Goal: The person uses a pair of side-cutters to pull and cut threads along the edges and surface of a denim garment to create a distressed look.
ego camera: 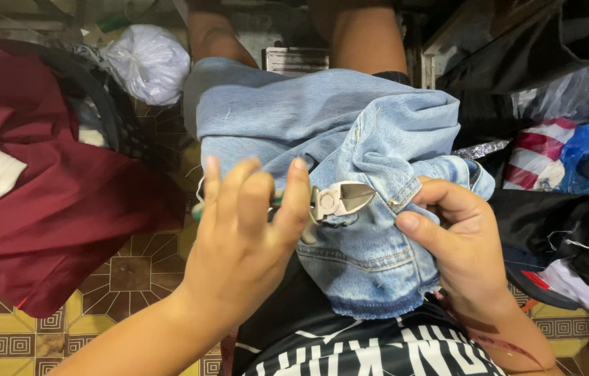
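Left hand (245, 230) holds pliers (339, 200) at the denim's (371, 251) edge, pinched by right hand (461, 244).

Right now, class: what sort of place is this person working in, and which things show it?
Probably a home clothes-repair corner: the left hand works cutting pliers on denim jeans held by the right hand, with maroon cloth heaped on a patterned tile floor.
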